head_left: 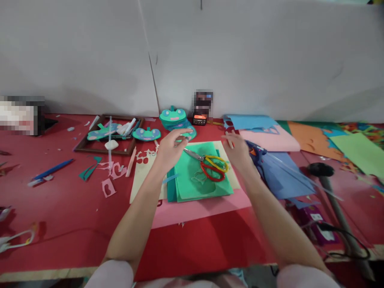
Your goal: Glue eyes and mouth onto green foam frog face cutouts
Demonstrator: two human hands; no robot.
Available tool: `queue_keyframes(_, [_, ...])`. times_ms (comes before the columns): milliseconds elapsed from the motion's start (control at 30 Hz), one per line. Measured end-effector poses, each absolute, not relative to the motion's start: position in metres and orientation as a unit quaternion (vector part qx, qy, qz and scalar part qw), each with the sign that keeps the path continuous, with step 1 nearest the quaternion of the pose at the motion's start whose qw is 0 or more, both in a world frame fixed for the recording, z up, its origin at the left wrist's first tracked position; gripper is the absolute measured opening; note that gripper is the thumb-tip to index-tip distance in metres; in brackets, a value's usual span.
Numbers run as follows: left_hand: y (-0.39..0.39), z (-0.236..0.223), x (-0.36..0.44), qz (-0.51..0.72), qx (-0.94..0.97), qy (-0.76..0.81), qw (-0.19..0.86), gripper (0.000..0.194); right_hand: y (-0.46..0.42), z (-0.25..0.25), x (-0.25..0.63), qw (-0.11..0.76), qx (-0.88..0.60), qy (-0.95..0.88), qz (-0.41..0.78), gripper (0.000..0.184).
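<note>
My left hand [170,151] reaches forward over the red table [75,216] and pinches a teal foam frog cut-out [189,133] at the far edge of a green foam sheet [201,182]. My right hand [238,151] hovers just right of that sheet with its fingers apart and nothing in them; it is slightly blurred. Scissors with red and yellow handles [212,165] lie on the green sheet between my hands. The green sheet rests on a pink sheet [198,210] and a cream sheet [141,178].
A blue glue gun [255,154] lies by my right hand. Coloured sheets [312,140] spread to the right, beside a black pole [333,192] and a cabled socket [319,226]. A wooden frame [90,149] with foam pieces, a stack of frog cut-outs [172,116], scraps and a blue pen [52,170] lie to the left.
</note>
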State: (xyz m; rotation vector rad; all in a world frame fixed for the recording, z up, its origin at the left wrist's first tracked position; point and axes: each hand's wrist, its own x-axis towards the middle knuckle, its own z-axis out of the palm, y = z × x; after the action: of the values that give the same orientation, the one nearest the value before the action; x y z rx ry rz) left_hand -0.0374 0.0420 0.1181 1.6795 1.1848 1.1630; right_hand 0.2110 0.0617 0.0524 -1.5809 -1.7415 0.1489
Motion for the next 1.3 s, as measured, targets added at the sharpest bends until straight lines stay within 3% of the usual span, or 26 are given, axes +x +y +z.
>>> queue_keyframes(167, [0.031,0.12,-0.036,0.432,0.685,0.467,0.355,0.026,0.006,0.043,0.139,0.337,-0.573,-0.724,0.186,0.023])
queue_keyframes(367, [0.017,0.088,-0.058,0.251,0.766,0.506,0.307,0.019,-0.01,0.027,0.128,0.351,-0.562,-0.689,0.294,0.016])
queue_keyframes(467, [0.008,0.066,-0.079,0.159,0.764,0.554,0.289,0.018,-0.018,0.019,0.125,0.368,-0.557,-0.675,0.313,0.016])
queue_keyframes(600, [-0.003,0.044,-0.099,0.12,0.735,0.59,0.312,0.02,-0.029,0.008,0.114,0.374,-0.548,-0.708,0.242,0.015])
queue_keyframes(833, [-0.013,0.045,-0.096,0.137,0.698,0.624,0.324,0.006,-0.028,0.001,0.119,0.402,-0.568,-0.701,0.157,0.019])
queue_keyframes(1100, [-0.017,0.071,-0.063,0.251,0.735,0.592,0.215,0.005,-0.017,-0.001,0.145,0.413,-0.645,-0.626,0.149,0.017])
queue_keyframes(1300, [-0.012,0.032,-0.023,0.316,0.765,0.51,0.236,0.006,-0.016,-0.004,0.147,0.405,-0.639,-0.642,0.121,0.019])
